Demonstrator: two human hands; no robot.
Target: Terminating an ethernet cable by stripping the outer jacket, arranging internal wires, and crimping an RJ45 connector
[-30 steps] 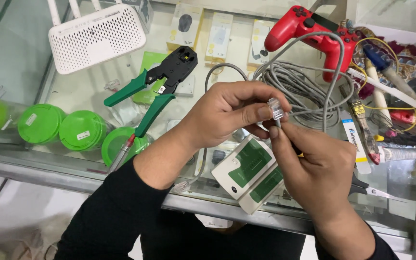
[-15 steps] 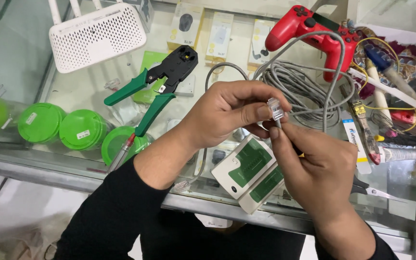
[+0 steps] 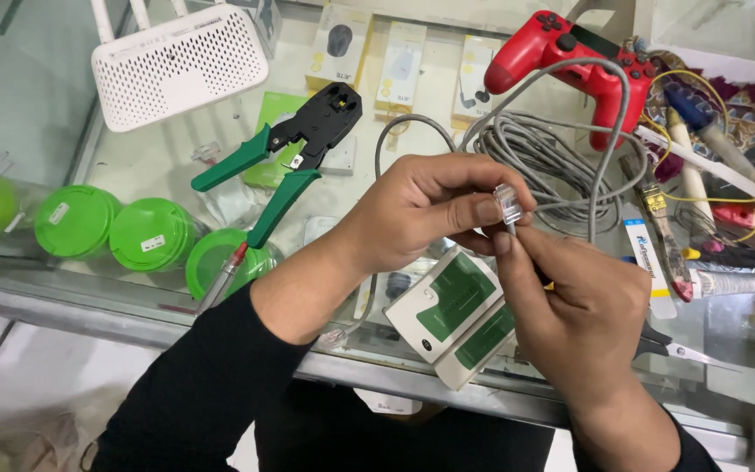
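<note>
I see one clear plug (image 3: 508,203) pinched by my left hand (image 3: 430,210), above the counter's middle. My right hand (image 3: 574,315) grips the grey cable (image 3: 561,157) just under it. Below lies one white-green tester (image 3: 456,315). Far left: one crimping tool (image 3: 294,153), one white router (image 3: 176,65), three green lids (image 3: 146,232). Far right: one red controller (image 3: 570,57).

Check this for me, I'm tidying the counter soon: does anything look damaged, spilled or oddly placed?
Nothing looks damaged or spilled. The left hand pinches a clear plastic cable plug with the right hand below it. The green-handled crimping tool lies flat on the glass counter; the coiled grey cable is loose but tidy.
</note>
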